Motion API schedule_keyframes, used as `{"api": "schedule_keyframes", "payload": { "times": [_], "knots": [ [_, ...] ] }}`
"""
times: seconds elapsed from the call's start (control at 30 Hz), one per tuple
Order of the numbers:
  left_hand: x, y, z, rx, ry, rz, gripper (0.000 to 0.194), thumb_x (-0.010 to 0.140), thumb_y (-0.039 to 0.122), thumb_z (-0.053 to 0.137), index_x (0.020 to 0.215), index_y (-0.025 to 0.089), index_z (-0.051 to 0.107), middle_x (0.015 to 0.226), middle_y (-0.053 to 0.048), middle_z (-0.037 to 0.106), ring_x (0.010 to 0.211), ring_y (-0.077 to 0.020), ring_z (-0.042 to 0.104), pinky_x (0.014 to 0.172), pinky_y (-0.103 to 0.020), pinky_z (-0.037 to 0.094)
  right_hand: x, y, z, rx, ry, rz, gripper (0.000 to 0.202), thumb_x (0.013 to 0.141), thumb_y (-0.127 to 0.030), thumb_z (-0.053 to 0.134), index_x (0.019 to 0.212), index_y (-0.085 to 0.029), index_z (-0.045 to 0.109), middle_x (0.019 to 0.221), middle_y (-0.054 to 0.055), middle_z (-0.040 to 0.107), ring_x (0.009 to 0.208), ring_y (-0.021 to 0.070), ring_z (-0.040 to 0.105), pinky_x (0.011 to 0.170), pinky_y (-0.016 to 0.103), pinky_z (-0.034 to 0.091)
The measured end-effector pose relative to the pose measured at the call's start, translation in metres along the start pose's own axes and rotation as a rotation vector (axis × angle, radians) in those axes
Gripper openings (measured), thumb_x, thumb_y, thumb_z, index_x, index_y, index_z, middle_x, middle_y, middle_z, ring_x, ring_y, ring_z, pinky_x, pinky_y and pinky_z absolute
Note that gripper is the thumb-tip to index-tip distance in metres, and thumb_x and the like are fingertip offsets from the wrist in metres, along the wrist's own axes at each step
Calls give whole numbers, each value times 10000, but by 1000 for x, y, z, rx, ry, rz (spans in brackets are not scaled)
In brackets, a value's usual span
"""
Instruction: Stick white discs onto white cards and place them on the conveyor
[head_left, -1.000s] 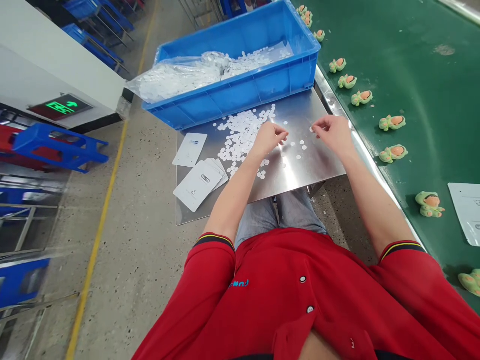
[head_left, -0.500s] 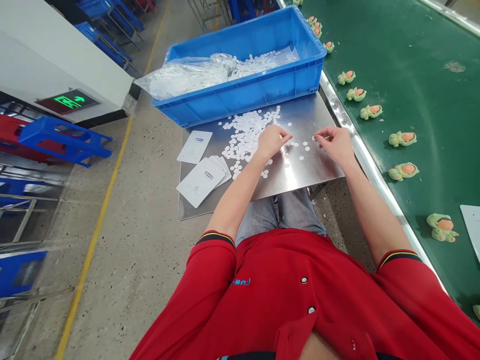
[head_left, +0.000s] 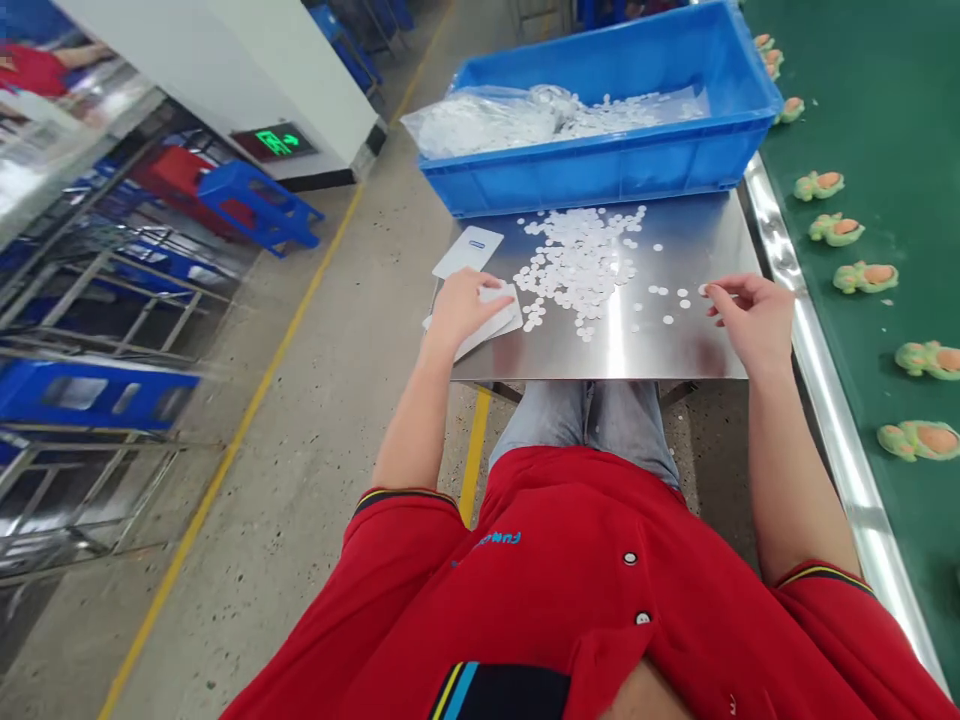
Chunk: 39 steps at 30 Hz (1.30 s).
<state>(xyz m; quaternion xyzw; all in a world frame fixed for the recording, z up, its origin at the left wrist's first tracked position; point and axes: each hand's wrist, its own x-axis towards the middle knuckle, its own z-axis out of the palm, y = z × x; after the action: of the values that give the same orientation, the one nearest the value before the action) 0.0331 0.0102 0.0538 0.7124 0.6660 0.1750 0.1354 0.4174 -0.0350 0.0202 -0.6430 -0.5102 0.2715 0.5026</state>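
Note:
My left hand (head_left: 466,305) rests over a stack of white cards (head_left: 491,325) at the left of the metal table, thumb and fingers apart. Another white card (head_left: 469,252) lies just behind it. At the right end of the table my right hand (head_left: 750,312) pinches a small white disc (head_left: 703,290) between thumb and forefinger. A heap of white discs (head_left: 577,260) is spread between the hands, with a few loose ones nearer the right hand.
A blue bin (head_left: 600,170) with a plastic bag (head_left: 487,122) and more discs stands at the table's back. Along the right runs a green conveyor (head_left: 862,390) carrying small green figures (head_left: 866,277) behind a metal rail (head_left: 814,370). Blue stools (head_left: 259,205) stand at left.
My left hand has moved left from beside the disc heap to the card stack, and its fingers have opened. My right hand remains at the table's right side. The view has shifted left.

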Motion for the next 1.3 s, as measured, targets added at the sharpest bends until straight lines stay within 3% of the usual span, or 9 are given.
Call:
{"api": "schedule_keyframes", "payload": {
  "times": [0.1,0.3,0.4,0.5,0.63,0.83,0.93,1.07,1.3],
  "knots": [
    [-33,-33,3,105,-73,-60,325,797,392,751,1053,194,726,1181,-136,697,1108,-324,620,1008,-420,468,-8,-5,11,26,-19,-10,105,784,-352,709,803,-249,718,785,38,737,646,222,688,606,376,570],
    [-54,-40,20,133,-65,-22,317,959,288,462,1015,219,766,1271,-118,732,1177,-306,651,995,-396,465,-24,-14,23,43,-76,3,115,760,-342,727,814,-241,734,792,33,743,627,187,686,589,330,569],
    [-55,-45,16,91,14,-117,312,933,317,493,921,225,791,1083,-85,796,1052,-297,703,893,-374,487,-27,-13,17,28,-18,1,134,759,-363,728,816,-242,729,803,31,747,637,186,695,546,308,555],
    [-55,-45,7,-105,184,-215,246,866,372,617,870,223,812,951,-46,814,939,-271,726,855,-348,512,-28,-15,9,21,54,-6,149,773,-380,721,827,-241,728,806,31,747,622,182,689,500,293,533],
    [-56,-18,1,-402,343,-143,178,807,362,717,857,223,817,959,-26,819,943,-239,741,906,-327,559,-32,-35,13,13,52,-62,144,794,-369,731,840,-235,750,759,29,732,577,163,658,514,295,542],
    [-52,39,17,-627,303,68,236,834,414,744,903,188,755,864,-41,788,831,-190,740,813,-283,584,-50,-75,35,111,-58,-241,107,818,-327,762,821,-222,780,756,9,745,565,128,650,582,277,574],
    [-46,49,23,-656,260,158,315,922,471,655,1046,193,734,826,-31,761,806,-171,716,764,-256,558,-56,-78,35,115,-105,-297,101,832,-328,764,827,-230,788,791,7,760,574,121,652,589,271,573],
    [-41,56,26,-733,242,155,373,899,527,674,841,175,785,738,-24,740,741,-187,690,699,-274,537,-54,-76,28,105,-80,-303,124,838,-351,766,818,-231,786,778,5,758,562,122,647,573,271,569],
    [-52,77,38,-907,185,90,166,760,329,832,875,211,850,896,-49,822,891,-253,767,850,-361,602,-58,-94,25,75,-14,-460,120,879,-334,741,841,-233,793,816,12,778,577,126,657,565,266,546]
  ]
}}
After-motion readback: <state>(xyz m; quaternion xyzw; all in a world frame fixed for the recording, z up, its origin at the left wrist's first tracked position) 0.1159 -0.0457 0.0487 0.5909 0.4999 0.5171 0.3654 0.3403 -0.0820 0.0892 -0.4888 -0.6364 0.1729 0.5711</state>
